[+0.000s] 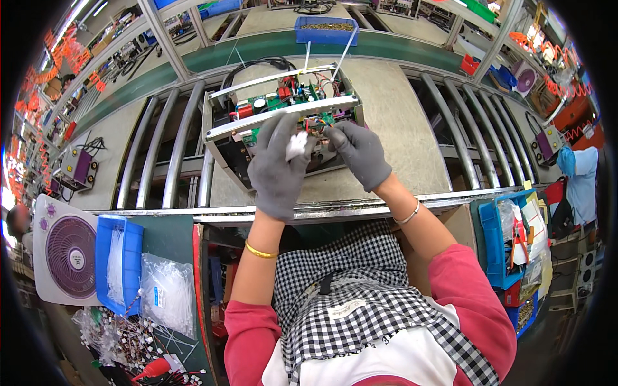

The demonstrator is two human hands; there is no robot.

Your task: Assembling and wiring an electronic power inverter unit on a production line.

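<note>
An open metal-framed machine housing [219, 132] stands on the work surface in front of me, with green circuit boards [286, 100] and bundled wires inside. Both my hands wear grey gloves. My left hand [277, 168] is over the near side of the housing, its fingers curled around a small white piece [297, 145] whose kind I cannot make out. My right hand [362, 154] is closed in a pinch by the coloured wires [315, 122]; what its fingertips hold is hidden. Thin white cable ties [346, 54] stick up from the far side of the housing.
Metal rollers [175, 148] flank the work surface on both sides. A blue bin of small parts [326, 31] stands beyond the housing. At left are a fan [67, 252], a blue tray [120, 264] and bagged cable ties [168, 293]; at right, a blue tool tray [494, 244].
</note>
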